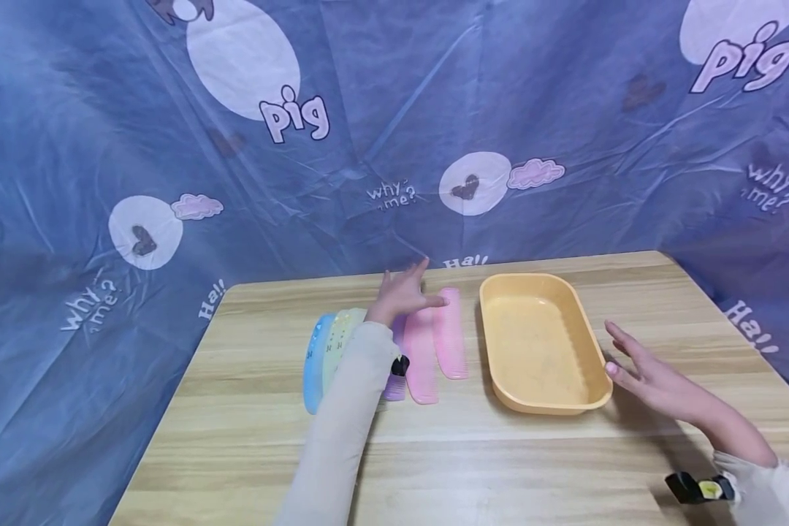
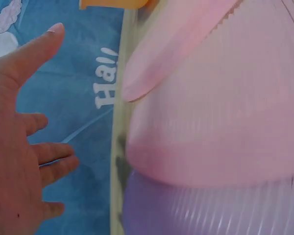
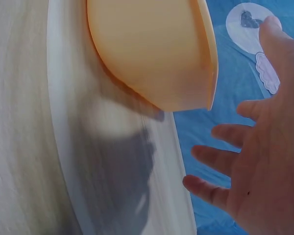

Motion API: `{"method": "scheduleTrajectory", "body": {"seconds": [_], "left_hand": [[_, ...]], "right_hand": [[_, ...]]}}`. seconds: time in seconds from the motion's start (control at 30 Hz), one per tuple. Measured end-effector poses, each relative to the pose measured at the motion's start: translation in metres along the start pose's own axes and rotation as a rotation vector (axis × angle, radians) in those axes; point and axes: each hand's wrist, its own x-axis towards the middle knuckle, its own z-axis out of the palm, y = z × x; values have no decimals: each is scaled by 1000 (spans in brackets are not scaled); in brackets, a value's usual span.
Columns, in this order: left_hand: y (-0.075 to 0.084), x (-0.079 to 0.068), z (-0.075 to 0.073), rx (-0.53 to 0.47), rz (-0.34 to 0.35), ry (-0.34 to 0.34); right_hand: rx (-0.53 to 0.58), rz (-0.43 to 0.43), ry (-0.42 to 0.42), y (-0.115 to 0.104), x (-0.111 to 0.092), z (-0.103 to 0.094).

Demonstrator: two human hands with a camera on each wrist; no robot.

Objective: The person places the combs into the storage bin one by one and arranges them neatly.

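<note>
A row of combs lies on the table: a blue comb (image 1: 317,365), a pale yellow one (image 1: 337,340), a purple comb (image 1: 394,389), a wide pink comb (image 1: 422,365) and a narrower pink comb (image 1: 451,336). Over the far ends of the purple and pink ones hovers my left hand (image 1: 404,294), its fingers spread, holding nothing. The left forearm hides part of the yellow and purple combs. An orange-yellow plastic tray (image 1: 532,403) stands to their right. Beside its right rim is my right hand (image 1: 660,383), fingers extended and holding nothing; whether it touches the rim I cannot tell.
The wooden table (image 1: 447,467) carries everything. A blue printed cloth (image 1: 368,109) hangs right behind its far edge and down its sides. A black band (image 1: 687,487) with a small device sits on the right wrist.
</note>
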Motion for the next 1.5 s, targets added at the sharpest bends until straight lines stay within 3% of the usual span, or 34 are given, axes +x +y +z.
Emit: {"method": "scheduleTrajectory", "body": {"seconds": [0.37, 0.73, 1.07, 1.3, 1.5], "left_hand": [[1, 13, 14, -98, -36, -45], [2, 22, 26, -123, -21, -85], [8, 25, 27, -58, -19, -125], [5, 26, 36, -24, -29, -120], [4, 27, 38, -55, -34, -111]], "right_hand": [[111, -120, 25, 3, -4, 14], [214, -75, 17, 2, -7, 22], [240, -53, 24, 6, -9, 25], [279, -50, 9, 6, -11, 28], [298, -62, 7, 8, -11, 29]]}}
